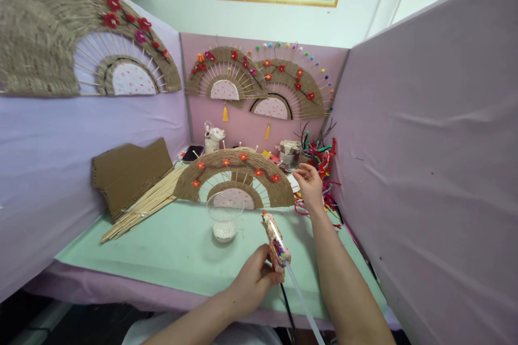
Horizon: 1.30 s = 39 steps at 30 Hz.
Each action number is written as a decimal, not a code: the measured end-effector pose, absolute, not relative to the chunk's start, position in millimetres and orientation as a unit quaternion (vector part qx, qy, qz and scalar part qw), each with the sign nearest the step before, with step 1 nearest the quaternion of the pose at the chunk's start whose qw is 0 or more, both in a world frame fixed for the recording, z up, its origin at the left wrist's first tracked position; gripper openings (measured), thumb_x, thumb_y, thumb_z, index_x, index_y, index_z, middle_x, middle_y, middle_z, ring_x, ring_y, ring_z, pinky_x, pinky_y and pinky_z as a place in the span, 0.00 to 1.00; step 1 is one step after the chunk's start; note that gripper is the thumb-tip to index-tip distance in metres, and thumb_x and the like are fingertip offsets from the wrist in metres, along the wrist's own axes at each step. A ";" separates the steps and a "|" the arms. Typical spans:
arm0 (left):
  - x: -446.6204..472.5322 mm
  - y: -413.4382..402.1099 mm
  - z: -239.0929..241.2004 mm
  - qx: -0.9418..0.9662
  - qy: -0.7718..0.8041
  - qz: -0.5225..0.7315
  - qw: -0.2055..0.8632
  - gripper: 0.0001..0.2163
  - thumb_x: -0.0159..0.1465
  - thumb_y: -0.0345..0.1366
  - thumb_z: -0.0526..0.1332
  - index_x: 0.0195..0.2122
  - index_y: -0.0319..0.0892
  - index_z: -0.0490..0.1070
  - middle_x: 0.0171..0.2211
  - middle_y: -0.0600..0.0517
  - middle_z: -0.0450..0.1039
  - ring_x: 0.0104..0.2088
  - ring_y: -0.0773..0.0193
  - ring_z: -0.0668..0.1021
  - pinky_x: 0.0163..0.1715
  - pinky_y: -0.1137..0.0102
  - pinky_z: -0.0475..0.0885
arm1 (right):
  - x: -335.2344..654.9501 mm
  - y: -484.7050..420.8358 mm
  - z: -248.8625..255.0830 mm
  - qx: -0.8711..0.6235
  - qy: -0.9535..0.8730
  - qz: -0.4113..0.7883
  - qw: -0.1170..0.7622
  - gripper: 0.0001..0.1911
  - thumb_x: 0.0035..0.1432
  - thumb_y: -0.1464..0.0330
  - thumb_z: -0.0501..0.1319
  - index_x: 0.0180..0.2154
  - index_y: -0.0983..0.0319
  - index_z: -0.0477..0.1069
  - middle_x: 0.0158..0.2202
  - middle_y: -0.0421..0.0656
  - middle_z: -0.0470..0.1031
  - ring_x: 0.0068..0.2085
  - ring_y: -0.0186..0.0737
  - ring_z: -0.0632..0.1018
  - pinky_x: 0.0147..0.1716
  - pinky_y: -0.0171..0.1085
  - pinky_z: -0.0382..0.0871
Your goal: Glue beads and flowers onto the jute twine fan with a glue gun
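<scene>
My left hand [259,275] is wrapped round a glue gun [275,240] with a floral pattern, its orange nozzle pointing away from me. A clear glue stick [301,296] and a black cord trail from its rear. My right hand [311,186] is raised by the right end of a twine-woven fan [279,197], fingertips pinched together. Whatever is between them is too small to make out. The fan stands upright, carrying red flowers and white-tipped sticks along its top. In front of it sits a clear container [224,230] of small white beads.
Flat cardboard [131,170] and a bundle of thin wooden sticks [143,205] lie at left. Coloured pipe cleaners [324,164] crowd the back right, beside a pot of dark twigs. Cloth-covered partitions [424,135] enclose the table; more fans [226,56] hang behind.
</scene>
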<state>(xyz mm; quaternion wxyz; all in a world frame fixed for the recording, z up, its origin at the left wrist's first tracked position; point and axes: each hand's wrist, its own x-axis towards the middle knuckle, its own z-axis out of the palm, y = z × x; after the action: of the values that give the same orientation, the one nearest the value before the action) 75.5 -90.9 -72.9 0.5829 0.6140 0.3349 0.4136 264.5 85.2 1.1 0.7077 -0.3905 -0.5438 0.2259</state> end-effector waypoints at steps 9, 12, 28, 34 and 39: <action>75.3 -91.3 -72.9 0.616 0.335 0.413 0.581 0.14 0.55 0.38 0.64 0.41 0.40 0.67 0.36 0.50 0.67 0.34 0.64 0.69 0.36 0.69 0.66 | 264.7 85.0 1.4 -0.394 -0.545 0.224 0.705 0.19 0.48 0.63 0.65 0.42 0.60 0.66 0.33 0.43 0.76 0.37 0.42 0.76 0.39 0.42 0.67; 75.3 -91.0 -74.5 0.616 0.335 0.414 0.580 0.14 0.55 0.37 0.63 0.41 0.40 0.67 0.36 0.50 0.67 0.35 0.64 0.69 0.36 0.70 0.66 | 264.5 84.7 1.7 -0.395 -0.546 0.222 0.705 0.19 0.48 0.63 0.64 0.43 0.60 0.66 0.33 0.43 0.76 0.37 0.42 0.76 0.39 0.42 0.67; 75.5 -90.2 -76.6 0.615 0.332 0.416 0.581 0.14 0.55 0.38 0.64 0.42 0.40 0.67 0.36 0.49 0.67 0.35 0.64 0.69 0.36 0.69 0.66 | 264.7 84.5 1.8 -0.395 -0.553 0.216 0.701 0.18 0.49 0.63 0.64 0.42 0.60 0.66 0.33 0.43 0.76 0.37 0.42 0.76 0.39 0.42 0.67; 75.1 -90.3 -75.9 0.619 0.335 0.412 0.579 0.13 0.55 0.36 0.63 0.41 0.40 0.66 0.36 0.50 0.67 0.34 0.64 0.69 0.35 0.69 0.67 | 264.5 84.1 2.2 -0.392 -0.552 0.217 0.703 0.19 0.48 0.63 0.64 0.42 0.60 0.66 0.33 0.43 0.75 0.37 0.42 0.76 0.39 0.42 0.67; 75.1 -90.7 -74.9 0.618 0.334 0.417 0.576 0.13 0.55 0.36 0.63 0.41 0.40 0.67 0.35 0.50 0.67 0.35 0.64 0.69 0.36 0.69 0.66 | 264.8 83.8 2.3 -0.393 -0.552 0.217 0.703 0.18 0.48 0.64 0.65 0.42 0.60 0.67 0.33 0.43 0.76 0.37 0.42 0.76 0.38 0.42 0.67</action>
<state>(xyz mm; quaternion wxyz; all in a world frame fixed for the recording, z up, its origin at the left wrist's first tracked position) 75.1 -90.7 -74.9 0.5763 0.6183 0.3342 0.4171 264.8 83.8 2.3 0.7027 -0.3933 -0.5517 0.2170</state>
